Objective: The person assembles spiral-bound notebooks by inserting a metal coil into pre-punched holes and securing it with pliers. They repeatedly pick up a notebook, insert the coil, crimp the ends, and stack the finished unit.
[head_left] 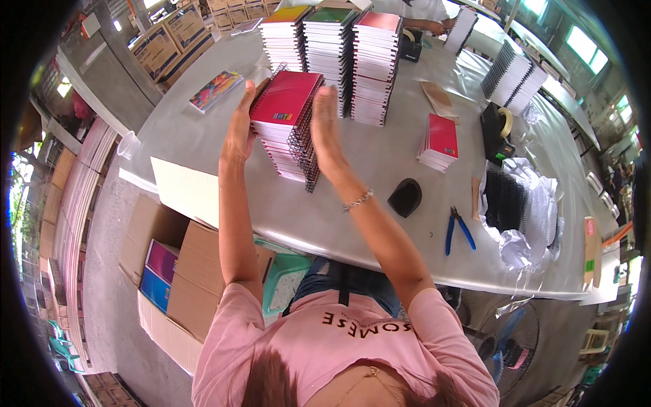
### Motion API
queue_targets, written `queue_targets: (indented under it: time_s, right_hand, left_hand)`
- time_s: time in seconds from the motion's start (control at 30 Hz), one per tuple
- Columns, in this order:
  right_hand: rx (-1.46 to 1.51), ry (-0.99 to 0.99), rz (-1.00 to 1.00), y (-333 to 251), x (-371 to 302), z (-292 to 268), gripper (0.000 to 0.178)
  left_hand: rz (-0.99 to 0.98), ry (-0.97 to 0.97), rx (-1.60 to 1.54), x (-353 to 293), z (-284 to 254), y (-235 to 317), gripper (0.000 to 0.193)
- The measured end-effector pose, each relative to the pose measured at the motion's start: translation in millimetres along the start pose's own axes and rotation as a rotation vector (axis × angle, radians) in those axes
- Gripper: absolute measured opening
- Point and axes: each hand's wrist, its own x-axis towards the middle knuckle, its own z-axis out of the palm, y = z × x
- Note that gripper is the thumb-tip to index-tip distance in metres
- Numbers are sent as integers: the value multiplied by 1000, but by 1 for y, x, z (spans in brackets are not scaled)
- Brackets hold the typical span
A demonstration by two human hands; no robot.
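Note:
A tall stack of red-covered spiral notebooks [288, 98] stands on the table in front of me, its black wire coils along the right side. My left hand [239, 129] lies flat along the stack's left side, fingers stretched upward. On the other side, my right hand [326, 132] is held upright with straight fingers, close against the coils; whether its palm touches them is hard to tell. Just behind stand three taller notebook stacks: one yellow-topped [283, 37], one green-topped [329, 54] and one red-topped [375, 68].
Right of me are a small red notebook pile [441, 141], a black oval object [405, 197], blue-handled pliers [458, 229], a tape dispenser [497, 132] and black coils [505, 197] in wrapping. An open carton [196, 271] stands at left. Another person's hand [434, 27] is at the far side.

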Motion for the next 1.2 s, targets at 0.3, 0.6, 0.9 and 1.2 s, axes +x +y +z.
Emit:
queue_targets:
  time_s: [0.3, 0.6, 0.9, 1.2]
  right_hand:
    - [19, 444, 133, 28, -4, -156, 61]
    - [-300, 727, -169, 46, 6, -279, 32]
    - [-576, 705, -21, 76, 9, -323, 37]
    - [-678, 441, 225, 93, 4, -337, 48]
  left_hand:
    - [9, -22, 3, 6, -6, -5, 59]
    - [15, -24, 56, 4, -3, -4, 65]
    - [-39, -41, 8, 9, -10, -5, 63]
    - [498, 240, 317, -12, -7, 3, 67]
